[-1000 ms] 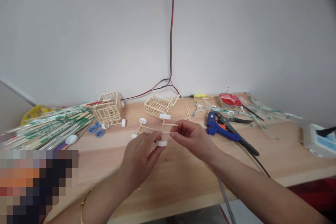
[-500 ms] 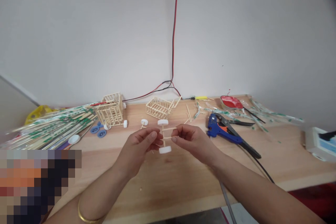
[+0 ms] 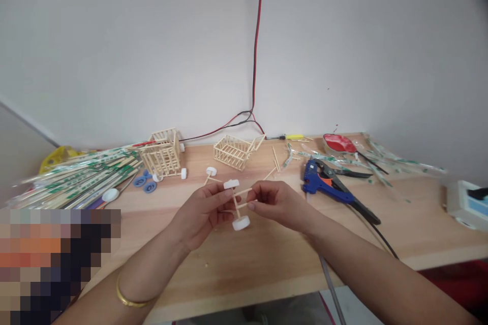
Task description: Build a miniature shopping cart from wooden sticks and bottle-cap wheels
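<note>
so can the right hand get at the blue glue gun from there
Probably yes: the blue glue gun lies close beside the right hand with nothing visibly blocking it, though that hand holds the wheeled stick frame.

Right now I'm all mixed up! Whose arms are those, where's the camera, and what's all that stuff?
There's no robot here, just a person's bare left hand and right hand. The camera sits on that person's head, looking forward and down. The right hand pinches a small stick frame with two white wheels; the left hand's fingers are at its axle, but how firmly isn't clear. On the wooden table lie a stick basket, a cage-like stick cart, blue discs, wrapped sticks and a blue tool. The blocky patch at the lower left hides what's behind it.
</note>
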`<move>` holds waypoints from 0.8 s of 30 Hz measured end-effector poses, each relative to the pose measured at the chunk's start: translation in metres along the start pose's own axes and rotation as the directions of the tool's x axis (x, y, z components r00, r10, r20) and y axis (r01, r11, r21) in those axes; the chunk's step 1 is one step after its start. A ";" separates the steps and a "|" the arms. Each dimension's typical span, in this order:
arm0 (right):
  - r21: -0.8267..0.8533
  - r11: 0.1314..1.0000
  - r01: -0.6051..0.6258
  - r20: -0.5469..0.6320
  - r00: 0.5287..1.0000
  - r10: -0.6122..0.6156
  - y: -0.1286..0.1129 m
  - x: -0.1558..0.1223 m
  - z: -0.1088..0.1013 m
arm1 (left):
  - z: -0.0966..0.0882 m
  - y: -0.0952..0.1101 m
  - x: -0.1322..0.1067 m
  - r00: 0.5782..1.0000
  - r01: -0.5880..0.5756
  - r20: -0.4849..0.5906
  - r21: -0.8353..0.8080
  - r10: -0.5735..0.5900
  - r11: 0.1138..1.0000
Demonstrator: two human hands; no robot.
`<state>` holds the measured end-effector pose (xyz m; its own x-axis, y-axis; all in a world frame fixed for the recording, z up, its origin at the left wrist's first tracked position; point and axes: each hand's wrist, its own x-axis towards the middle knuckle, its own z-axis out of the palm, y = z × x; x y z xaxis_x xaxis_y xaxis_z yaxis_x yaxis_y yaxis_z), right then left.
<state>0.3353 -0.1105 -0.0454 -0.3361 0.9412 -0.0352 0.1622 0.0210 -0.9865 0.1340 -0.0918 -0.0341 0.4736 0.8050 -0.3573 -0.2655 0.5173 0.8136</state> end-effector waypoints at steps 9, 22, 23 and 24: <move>-0.076 0.997 0.004 -0.003 1.000 -0.004 -0.003 -0.002 0.002 | 0.003 -0.002 -0.001 1.000 0.018 -0.010 0.000 -0.018 1.000; 0.160 0.987 0.003 0.045 0.999 -0.011 0.001 0.000 0.004 | 0.005 -0.003 0.000 0.998 -0.047 -0.038 0.034 0.048 0.998; 0.168 0.986 0.001 0.049 0.999 -0.009 0.001 0.001 0.004 | 0.005 -0.003 0.000 0.998 -0.054 -0.038 0.035 0.056 0.998; 0.179 0.984 -0.002 0.050 0.999 -0.007 0.001 0.001 0.004 | 0.005 -0.003 0.000 0.998 -0.058 -0.038 0.035 0.059 0.998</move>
<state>0.3313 -0.1104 -0.0472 -0.3831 0.9230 -0.0360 -0.0054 -0.0412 -0.9991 0.1391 -0.0950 -0.0346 0.4248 0.8447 -0.3255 -0.2631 0.4592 0.8485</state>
